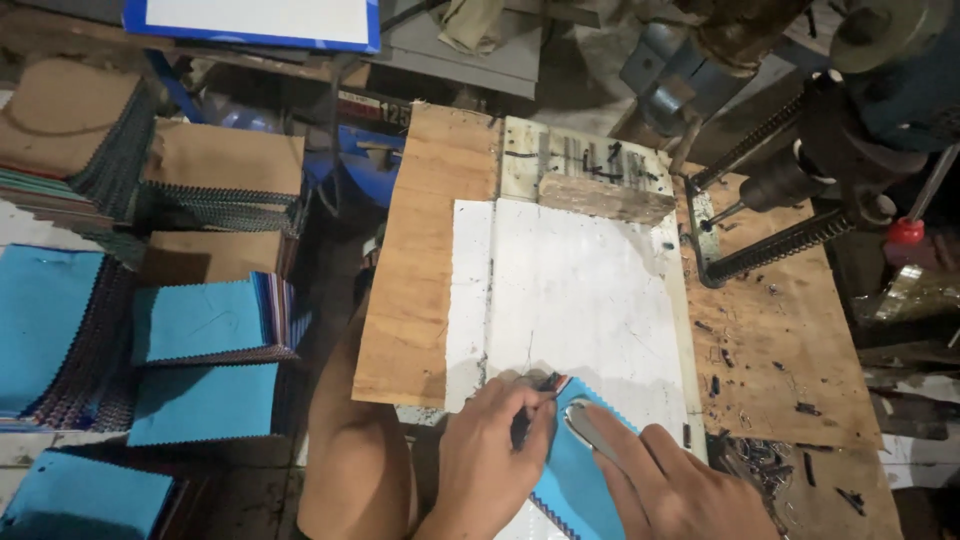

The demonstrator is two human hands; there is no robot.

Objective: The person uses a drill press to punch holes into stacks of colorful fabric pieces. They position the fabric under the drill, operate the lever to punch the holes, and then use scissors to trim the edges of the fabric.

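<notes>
My left hand [490, 455] grips the near left edge of a stack of blue fabric swatches [578, 480] with zigzag-cut edges, fingers curled around it. My right hand [665, 480] lies flat on top of the stack, a finger stretched toward its far corner. The stack rests at the near edge of a white, scuffed board [580, 290] laid on a plywood worktable [420, 260]. A weathered wooden block [605, 195] sits at the board's far edge.
A drill press [800, 180] with springs and a red-knobbed lever stands at the right, with metal shavings [750, 460] on the table. Piles of blue and cardboard-backed swatch stacks [200, 330] fill the left. My knee [355, 460] is below the table.
</notes>
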